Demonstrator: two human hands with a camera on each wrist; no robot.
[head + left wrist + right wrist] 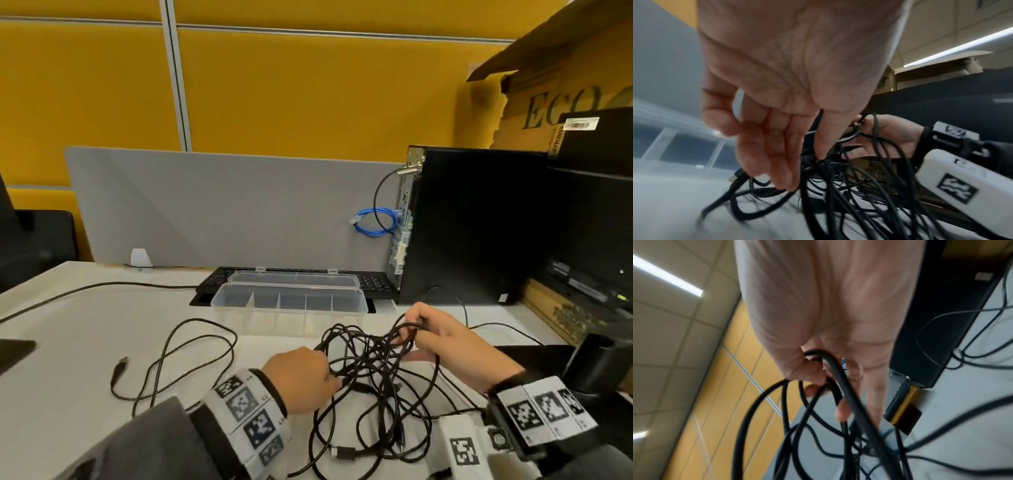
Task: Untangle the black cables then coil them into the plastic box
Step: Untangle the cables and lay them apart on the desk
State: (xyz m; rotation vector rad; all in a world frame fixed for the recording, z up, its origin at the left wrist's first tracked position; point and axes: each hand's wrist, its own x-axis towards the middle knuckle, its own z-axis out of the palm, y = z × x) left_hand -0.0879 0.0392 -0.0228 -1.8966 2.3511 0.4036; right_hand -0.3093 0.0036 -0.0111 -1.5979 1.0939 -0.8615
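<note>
A tangle of black cables (373, 380) lies on the white table in front of me. My left hand (334, 380) reaches into its left side; in the left wrist view a strand of the cables (838, 194) runs up between thumb and forefinger of that hand (803, 170). My right hand (409, 330) pinches several loops at the tangle's upper right and holds them above the table. The right wrist view shows these cables (849, 402) gripped between the thumb and fingers of the right hand (830, 386). The clear plastic box (356, 310), with dividers and its lid open, stands just behind the tangle.
One looser black cable (191, 346) with a plug end (121, 365) trails left across the table. A keyboard (373, 282) and a grey divider (222, 205) lie behind the box. A black computer tower (472, 226) with a blue cable (373, 222) stands at right, and a monitor base (599, 359) nearer me.
</note>
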